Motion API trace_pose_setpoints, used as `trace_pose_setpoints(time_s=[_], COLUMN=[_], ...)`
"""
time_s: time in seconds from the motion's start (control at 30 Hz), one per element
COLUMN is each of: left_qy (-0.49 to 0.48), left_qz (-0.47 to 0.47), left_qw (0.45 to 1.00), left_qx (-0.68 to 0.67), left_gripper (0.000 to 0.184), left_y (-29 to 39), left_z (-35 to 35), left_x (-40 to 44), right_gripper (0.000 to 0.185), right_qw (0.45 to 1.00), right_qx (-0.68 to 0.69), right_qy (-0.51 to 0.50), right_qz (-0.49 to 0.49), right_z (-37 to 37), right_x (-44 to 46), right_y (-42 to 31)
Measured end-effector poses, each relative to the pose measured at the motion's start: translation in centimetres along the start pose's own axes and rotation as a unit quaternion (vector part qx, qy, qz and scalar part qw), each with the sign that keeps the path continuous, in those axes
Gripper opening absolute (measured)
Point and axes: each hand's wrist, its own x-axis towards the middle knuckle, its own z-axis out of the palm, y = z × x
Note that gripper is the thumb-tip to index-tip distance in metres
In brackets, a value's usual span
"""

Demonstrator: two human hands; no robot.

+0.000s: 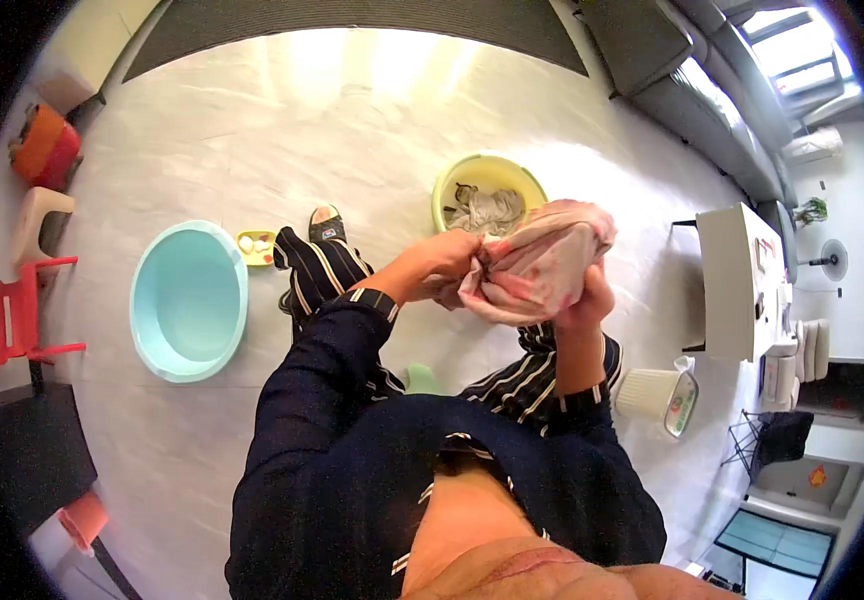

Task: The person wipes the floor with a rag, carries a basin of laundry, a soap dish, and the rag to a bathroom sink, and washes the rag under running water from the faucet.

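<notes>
Here the bundled pink-stained cloth [532, 270] plugs the gap between the left hand [449, 256] and the right hand [586, 302], masking the near-right rim of the yellow washbasin [497, 170] from this angle! Left of that basin, a free lane of marbled floor [392, 165] runs to the sandal [328, 229], and beyond it the small yellow tray [254, 259] and the light-blue washtub [192, 290], side by side, bar the way; out right, floor opens through to the white table [728, 290], with the white wastebasket [644, 393] crowding the right knee [612, 362].
</notes>
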Motion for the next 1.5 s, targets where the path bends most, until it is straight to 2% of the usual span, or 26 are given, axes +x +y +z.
trace_pose_setpoints(time_s=[0.03, 0.07, 0.1, 0.13, 0.17, 0.2, 0.27, 0.3, 0.37, 0.43, 0.53, 0.6, 0.63, 0.7, 0.77, 0.87, 0.93, 1.0, 1.03, 1.13, 1.2, 1.27, 1.33, 1.37, 1.47, 1.5], left_qy=[0.021, 0.042, 0.061, 0.079, 0.123, 0.133, 0.152, 0.145, 0.113, 0.089, 0.062, 0.029, 0.016, 0.023, 0.012, 0.042, 0.063, 0.066, 0.053, -0.050, -0.075, -0.055, -0.073, -0.077, -0.097, -0.103], left_qz=[-0.004, -0.010, -0.009, -0.008, 0.018, 0.033, 0.063, 0.032, 0.032, 0.015, 0.043, 0.020, 0.006, -0.023, -0.036, -0.073, -0.112, -0.160, -0.169, -0.233, -0.227, -0.186, -0.201, -0.210, -0.212, -0.214], left_qw=[0.999, 0.995, 0.982, 0.960, 0.971, 0.977, 0.984, 0.988, 0.992, 0.992, 0.996, 0.987, 0.980, 0.975, 0.993, 0.993, 0.966, 0.912, 0.879, 0.796, 0.754, 0.776, 0.777, 0.777, 0.770, 0.766], left_qx=[0.046, 0.092, 0.181, 0.268, 0.204, 0.161, 0.074, 0.041, -0.044, -0.093, -0.040, -0.159, -0.197, -0.218, -0.108, 0.081, 0.223, 0.371, 0.443, 0.557, 0.612, 0.600, 0.592, 0.589, 0.594, 0.597], left_gripper=[0.041, 0.041, 0.040, 0.039, 0.034, 0.034, 0.032, 0.037, 0.039, 0.041, 0.045, 0.053, 0.054, 0.053, 0.052, 0.047, 0.044, 0.042, 0.041, 0.052, 0.029, 0.027, 0.041, 0.049, 0.048, 0.047], left_y=[0.8, 2.8, 9.8, 13.6, 13.3, 12.6, 11.7, 12.1, 13.1, 12.5, 12.6, 13.4, 14.4, 16.2, 15.9, 13.6, 13.1, 12.6, 13.4, 12.6, 11.1, 10.1, 10.0, 10.3, 11.5, 11.4], left_z=[-0.2, -0.1, 1.3, 2.1, 1.9, 1.6, 0.7, 0.3, 0.7, 0.6, 1.0, 1.4, 1.6, 1.8, 1.0, 0.2, -0.1, -0.4, -0.1, -0.6, -1.2, -1.3, -1.1, -0.9, -0.3, -0.2], left_x=[-0.5, -1.2, -3.3, -4.5, -4.6, -4.5, -4.1, -4.2, -4.7, -4.6, -4.9, -5.5, -5.8, -6.0, -5.7, -5.0, -5.0, -5.2, -5.3, -5.5, -6.0, -6.4, -6.1, -5.8, -5.6, -5.5], right_gripper=[0.070, 0.062, 0.056, 0.050, 0.041, 0.040, 0.040, 0.038, 0.036, 0.038, 0.042, 0.045, 0.049, 0.051, 0.051, 0.053, 0.055, 0.056, 0.057, 0.060, 0.064, 0.063, 0.064, 0.065, 0.060, 0.060], right_qw=[0.998, 0.997, 0.991, 0.981, 0.973, 0.963, 0.953, 0.910, 0.864, 0.851, 0.848, 0.863, 0.890, 0.907, 0.887, 0.889, 0.961, 0.913, 0.911, 0.890, 0.921, 0.901, 0.892, 0.896, 0.948, 0.939], right_qx=[0.036, 0.076, 0.103, 0.129, 0.128, 0.099, -0.018, -0.056, -0.074, -0.037, 0.014, 0.018, 0.038, 0.197, 0.322, 0.345, 0.109, 0.285, 0.326, 0.316, 0.233, 0.235, 0.188, 0.226, 0.132, 0.155], right_qy=[0.054, 0.022, 0.082, 0.143, 0.191, 0.238, 0.258, 0.344, 0.384, 0.398, 0.389, 0.357, 0.289, 0.232, 0.198, 0.220, 0.218, 0.255, 0.222, 0.298, 0.283, 0.346, 0.398, 0.380, 0.288, 0.305], right_qz=[0.000, -0.010, 0.004, 0.019, 0.028, 0.083, 0.160, 0.223, 0.319, 0.340, 0.358, 0.357, 0.351, 0.292, 0.266, 0.208, 0.131, 0.140, 0.120, 0.141, 0.129, 0.118, 0.106, 0.037, -0.024, -0.044], right_z=[-0.1, -1.5, -3.1, -5.1, -7.9, -9.1, -12.6, -13.9, -11.4, -12.1, -11.5, -9.7, -8.5, -7.5, -5.0, -6.7, -6.5, -6.0, -5.5, -7.5, -8.6, -10.7, -8.5, -11.8, -13.7, -14.5], right_x=[-0.7, -0.9, -1.2, -1.7, -1.9, -2.1, -4.0, -5.3, -7.0, -8.3, -8.2, -7.1, -6.6, -5.1, -3.6, -4.6, -5.5, -6.0, -5.7, -7.2, -7.3, -8.1, -6.3, -6.4, -4.2, -3.2], right_y=[1.3, 2.1, 3.2, 4.5, 6.5, 8.0, 11.7, 13.3, 13.5, 15.9, 18.3, 18.5, 18.0, 18.1, 16.6, 18.2, 18.4, 16.4, 15.6, 14.6, 13.9, 13.9, 10.1, 10.9, 7.4, 6.3])
